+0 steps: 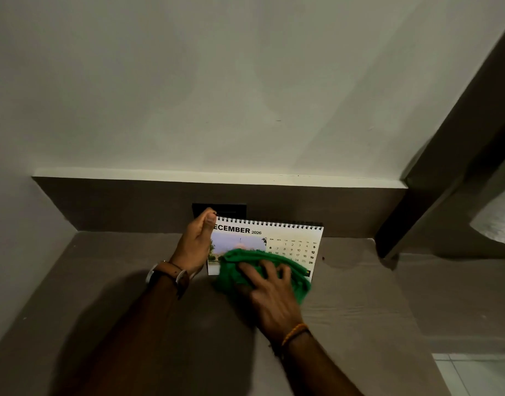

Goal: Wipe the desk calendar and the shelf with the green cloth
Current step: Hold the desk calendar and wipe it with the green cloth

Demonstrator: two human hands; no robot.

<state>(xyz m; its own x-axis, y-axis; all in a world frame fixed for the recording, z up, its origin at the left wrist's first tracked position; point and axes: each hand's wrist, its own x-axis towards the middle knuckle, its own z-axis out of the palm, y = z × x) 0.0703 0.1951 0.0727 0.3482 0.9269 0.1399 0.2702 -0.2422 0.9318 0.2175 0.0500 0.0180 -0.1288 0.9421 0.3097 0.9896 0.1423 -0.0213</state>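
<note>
A spiral-bound desk calendar [291, 241] showing December 2026 stands upright on the grey-brown shelf [359, 304], near the back wall. My left hand [198, 242] grips its top left corner, thumb on the front page. My right hand [269, 292] lies flat on the bunched green cloth [298, 277], pressing it against the lower front of the calendar. The cloth covers the bottom of the picture and part of the date grid. A watch sits on my left wrist and an orange thread band on my right.
A dark switch plate [231, 210] is on the brown back panel just behind the calendar. A dark vertical post [434, 195] rises at the right end of the shelf. The shelf's right edge drops to a tiled floor [479, 375].
</note>
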